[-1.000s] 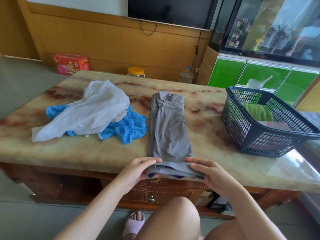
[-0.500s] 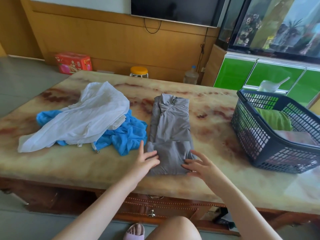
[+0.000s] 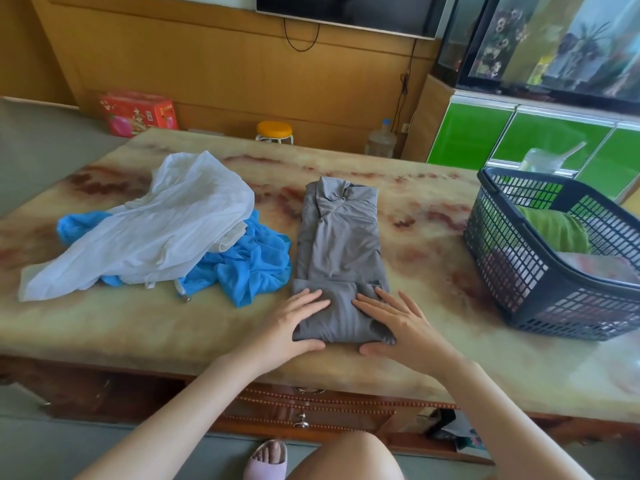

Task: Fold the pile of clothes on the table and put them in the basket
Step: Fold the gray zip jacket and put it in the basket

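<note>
A grey garment (image 3: 339, 244) lies folded into a long strip across the middle of the marble table (image 3: 426, 251), its near end doubled over. My left hand (image 3: 294, 320) and my right hand (image 3: 398, 323) lie on that doubled end, fingers on top and thumbs at its near edge, holding it. To the left, a crumpled white garment (image 3: 166, 230) lies over a blue one (image 3: 249, 268). A dark plastic basket (image 3: 519, 271) stands at the right end of the table with green cloth (image 3: 550, 226) and other folded pieces inside.
Beyond the table stand a red box (image 3: 138, 114), an orange-topped stool (image 3: 274, 131) and a water bottle (image 3: 381, 142) along a wooden wall. Green cabinets (image 3: 540, 140) are at the back right. My knee and slippered foot are below the table's front edge.
The near end of the grey garment has been folded up onto the strip. My hands let go for a moment, then came back down onto the folded end.
</note>
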A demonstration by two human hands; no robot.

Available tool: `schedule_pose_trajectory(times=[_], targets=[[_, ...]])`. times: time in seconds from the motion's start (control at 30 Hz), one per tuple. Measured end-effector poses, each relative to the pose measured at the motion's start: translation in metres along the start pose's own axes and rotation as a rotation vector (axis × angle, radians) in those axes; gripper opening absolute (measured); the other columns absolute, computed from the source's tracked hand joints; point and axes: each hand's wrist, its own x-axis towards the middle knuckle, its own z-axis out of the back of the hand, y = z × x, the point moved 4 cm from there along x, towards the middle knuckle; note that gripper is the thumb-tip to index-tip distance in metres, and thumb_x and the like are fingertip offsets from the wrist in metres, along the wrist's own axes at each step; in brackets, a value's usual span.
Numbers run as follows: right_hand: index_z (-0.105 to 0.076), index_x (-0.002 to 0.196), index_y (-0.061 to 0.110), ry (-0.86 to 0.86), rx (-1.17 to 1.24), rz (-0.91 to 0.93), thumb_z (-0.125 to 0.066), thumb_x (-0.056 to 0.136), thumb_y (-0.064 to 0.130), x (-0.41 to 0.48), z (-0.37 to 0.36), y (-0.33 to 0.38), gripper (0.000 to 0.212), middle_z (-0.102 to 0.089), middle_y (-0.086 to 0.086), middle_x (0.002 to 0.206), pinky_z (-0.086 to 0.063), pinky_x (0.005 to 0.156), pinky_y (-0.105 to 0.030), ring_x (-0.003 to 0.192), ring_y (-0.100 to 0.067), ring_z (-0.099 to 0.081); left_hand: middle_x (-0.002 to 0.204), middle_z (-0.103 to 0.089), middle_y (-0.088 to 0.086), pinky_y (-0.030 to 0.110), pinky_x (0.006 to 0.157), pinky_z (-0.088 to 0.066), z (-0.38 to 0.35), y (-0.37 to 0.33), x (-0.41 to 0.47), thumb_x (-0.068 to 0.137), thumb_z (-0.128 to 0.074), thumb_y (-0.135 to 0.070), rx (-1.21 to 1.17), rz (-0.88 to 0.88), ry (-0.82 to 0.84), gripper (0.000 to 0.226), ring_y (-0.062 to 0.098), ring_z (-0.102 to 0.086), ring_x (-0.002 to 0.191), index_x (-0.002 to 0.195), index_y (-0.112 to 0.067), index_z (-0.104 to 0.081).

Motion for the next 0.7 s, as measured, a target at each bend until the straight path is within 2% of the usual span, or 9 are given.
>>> schedule_pose_trajectory(times=[0.07, 0.13, 0.2, 0.33, 0.4, 0.5, 0.57, 0.63, 0.7], targets=[[-0.011, 0.144, 0.046, -0.021, -0.02, 0.017, -0.025, 0.069, 0.085, -0.001, 0.002, 0.0, 0.085, -0.01, 0.032, 0.144, 0.005, 0.119, -0.036, 0.14, 0.002, 0.005, 0.148, -0.019, -0.027, 0.014, 0.111, -0.003, 0.002, 0.001, 0.002, 0.076, -0.058, -0.057, 0.107, -0.03, 0.01, 0.074, -0.011, -0.008, 0.137, 0.142, -0.037, -0.032], [-0.015, 0.145, 0.044, -0.012, 0.04, -0.015, -0.045, 0.073, 0.075, -0.001, 0.007, 0.0, 0.084, -0.006, 0.034, 0.135, 0.007, 0.115, -0.023, 0.134, 0.007, 0.003, 0.147, -0.018, -0.028, 0.019, 0.112, -0.002, 0.003, 0.003, 0.004, 0.075, -0.056, -0.06, 0.164, -0.051, 0.023, 0.077, -0.012, -0.008, 0.136, 0.143, -0.038, -0.03], [-0.021, 0.144, 0.045, -0.003, 0.193, -0.057, -0.062, 0.076, 0.061, -0.003, 0.009, -0.001, 0.082, -0.006, 0.037, 0.13, -0.006, 0.111, -0.018, 0.128, 0.01, -0.005, 0.146, -0.021, -0.029, 0.02, 0.114, -0.002, 0.003, 0.007, 0.006, 0.075, -0.06, -0.058, 0.159, -0.067, 0.001, 0.075, -0.016, -0.009, 0.134, 0.142, -0.038, -0.032], [-0.032, 0.14, 0.049, -0.063, 0.275, -0.095, -0.065, 0.075, 0.06, -0.005, 0.004, -0.012, 0.073, -0.033, 0.017, 0.135, -0.024, 0.109, -0.024, 0.131, -0.006, -0.029, 0.139, -0.036, -0.025, 0.022, 0.114, -0.013, 0.007, 0.011, 0.01, 0.077, -0.056, -0.056, 0.149, -0.121, -0.109, 0.062, -0.019, -0.021, 0.128, 0.135, -0.036, -0.046], [-0.044, 0.134, 0.044, -0.158, 0.197, -0.072, -0.05, 0.081, 0.066, -0.002, 0.008, -0.014, 0.058, -0.048, 0.01, 0.125, -0.028, 0.109, -0.027, 0.124, -0.01, -0.036, 0.133, -0.047, -0.021, 0.024, 0.114, -0.017, 0.011, 0.012, 0.013, 0.082, -0.046, -0.058, 0.167, -0.144, -0.172, 0.054, -0.015, -0.03, 0.126, 0.13, -0.032, -0.053], [-0.067, 0.116, 0.028, -0.349, 0.128, -0.025, -0.028, 0.086, 0.07, 0.0, 0.013, -0.012, 0.064, -0.06, -0.003, 0.109, -0.02, 0.111, -0.039, 0.122, -0.014, -0.034, 0.118, -0.065, -0.008, 0.019, 0.106, -0.022, 0.017, 0.008, 0.017, 0.08, -0.022, -0.076, 0.149, -0.068, -0.258, 0.076, 0.01, -0.044, 0.127, 0.121, -0.027, -0.063], [-0.072, 0.101, 0.018, -0.428, 0.196, -0.042, -0.031, 0.087, 0.064, -0.003, 0.021, -0.004, 0.064, -0.056, -0.002, 0.106, -0.005, 0.113, -0.038, 0.13, 0.006, -0.016, 0.111, -0.069, 0.003, 0.023, 0.1, -0.03, 0.024, 0.003, 0.018, 0.067, -0.007, -0.089, 0.097, 0.075, -0.233, 0.103, 0.023, -0.045, 0.127, 0.119, -0.022, -0.065], [-0.071, 0.098, 0.012, -0.414, 0.336, -0.098, -0.039, 0.088, 0.052, -0.007, 0.03, 0.001, 0.052, -0.049, 0.006, 0.105, 0.001, 0.111, -0.026, 0.115, 0.028, -0.005, 0.11, -0.068, 0.009, 0.027, 0.097, -0.037, 0.032, -0.004, 0.018, 0.063, -0.011, -0.091, 0.063, 0.138, -0.218, 0.107, 0.021, -0.05, 0.122, 0.12, -0.018, -0.064], [-0.068, 0.101, 0.014, -0.343, 0.524, -0.216, -0.046, 0.087, 0.045, -0.012, 0.037, -0.001, 0.04, -0.05, 0.015, 0.102, -0.007, 0.111, -0.027, 0.11, 0.022, -0.011, 0.091, -0.071, 0.005, 0.026, 0.083, -0.047, 0.039, -0.014, 0.017, 0.069, -0.019, -0.089, -0.043, 0.145, -0.218, 0.095, 0.013, -0.063, 0.094, 0.114, -0.02, -0.067]])
